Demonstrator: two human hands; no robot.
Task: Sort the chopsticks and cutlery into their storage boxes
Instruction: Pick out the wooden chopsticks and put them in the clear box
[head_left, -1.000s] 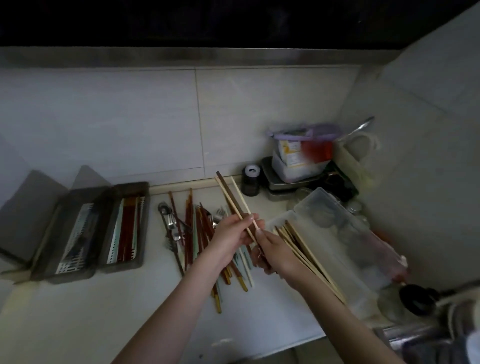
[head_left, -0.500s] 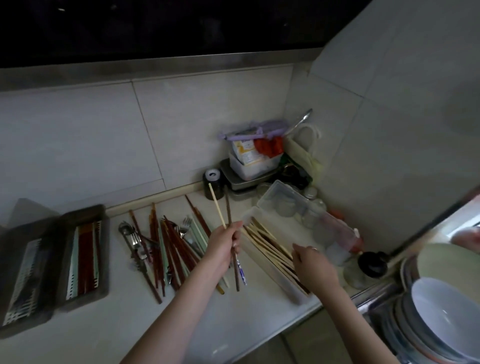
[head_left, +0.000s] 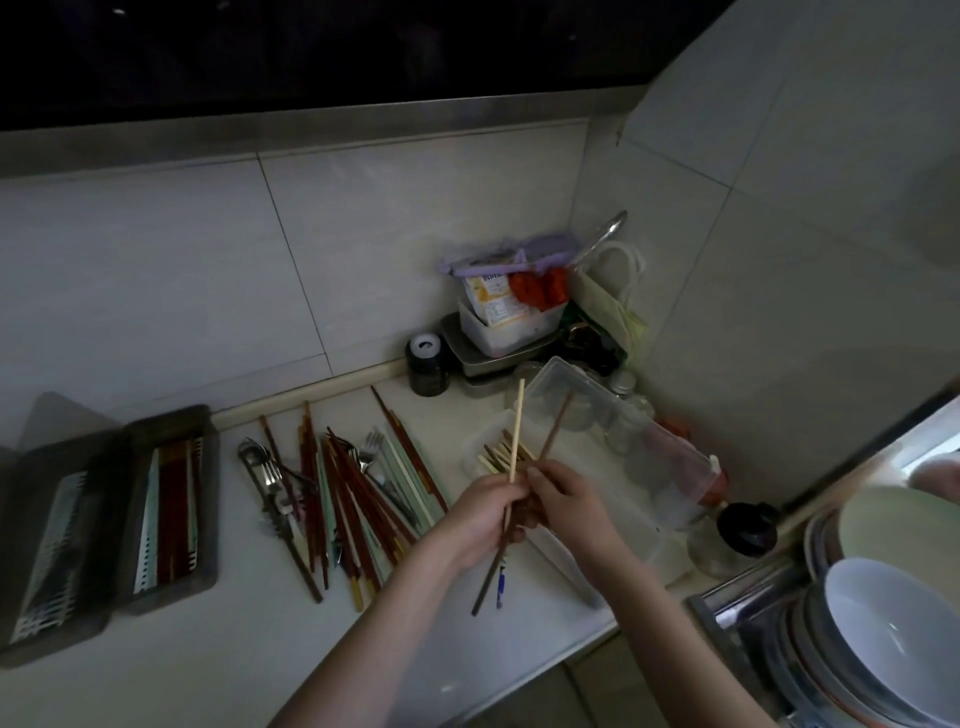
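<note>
My left hand (head_left: 480, 519) grips a pale wooden chopstick (head_left: 516, 431) that points up and away. My right hand (head_left: 563, 501) meets it and pinches a dark brown chopstick (head_left: 556, 426) that crosses the pale one. Both hands hover over the near end of a clear plastic box (head_left: 623, 415) that holds several pale chopsticks (head_left: 496, 457). A mixed pile of red-brown and pale green chopsticks (head_left: 353, 493) with forks and spoons (head_left: 265, 473) lies on the counter to the left.
Two dark storage trays (head_left: 171, 582) sit at the far left, one with red-brown chopsticks inside. A black jar (head_left: 426, 364), a metal container with packets (head_left: 498, 332) and glass jars fill the corner. Stacked bowls (head_left: 893, 634) stand in a rack at the lower right.
My right hand has come back from the clear box to meet my left hand and now holds the dark chopstick. The view has shifted slightly.
</note>
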